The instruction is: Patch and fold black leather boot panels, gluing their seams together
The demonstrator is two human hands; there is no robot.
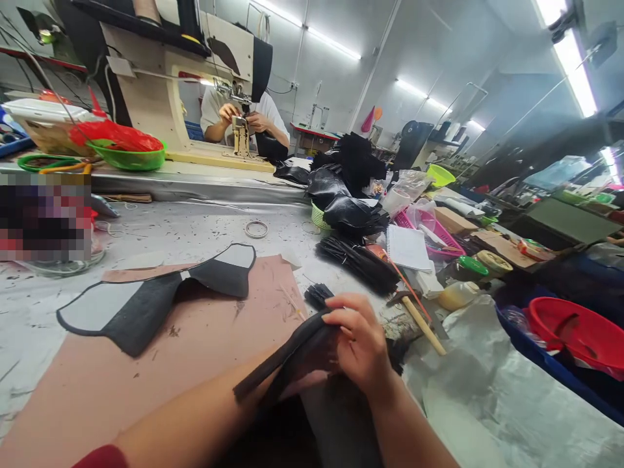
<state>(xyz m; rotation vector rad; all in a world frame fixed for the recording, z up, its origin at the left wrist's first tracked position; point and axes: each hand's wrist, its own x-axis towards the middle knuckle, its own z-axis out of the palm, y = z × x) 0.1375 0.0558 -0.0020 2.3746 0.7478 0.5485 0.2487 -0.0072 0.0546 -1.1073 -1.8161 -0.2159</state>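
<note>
My right hand [361, 341] is closed, pinching the edge of a black, leather-like piece [305, 335] with a narrow strip along its border. The strip's end hangs loose toward the lower left. My left forearm [195, 422] reaches in from the lower left behind this piece, which covers most of my left hand, so its fingers do not show clearly. On a pink sheet [234, 338] to the left lies another cut piece [160, 302], black with pale grey panels and dark edging. Just beyond my right hand is a small bundle of black strips [318, 296].
Across the bench stands a sewing machine [180, 84], with another person's hands [244, 120] at its needle. Stacked black pieces [348, 188], a hammer [422, 322], a notebook [408, 247] and a pink basket [439, 237] crowd the right. A tape roll [256, 229] lies mid-bench.
</note>
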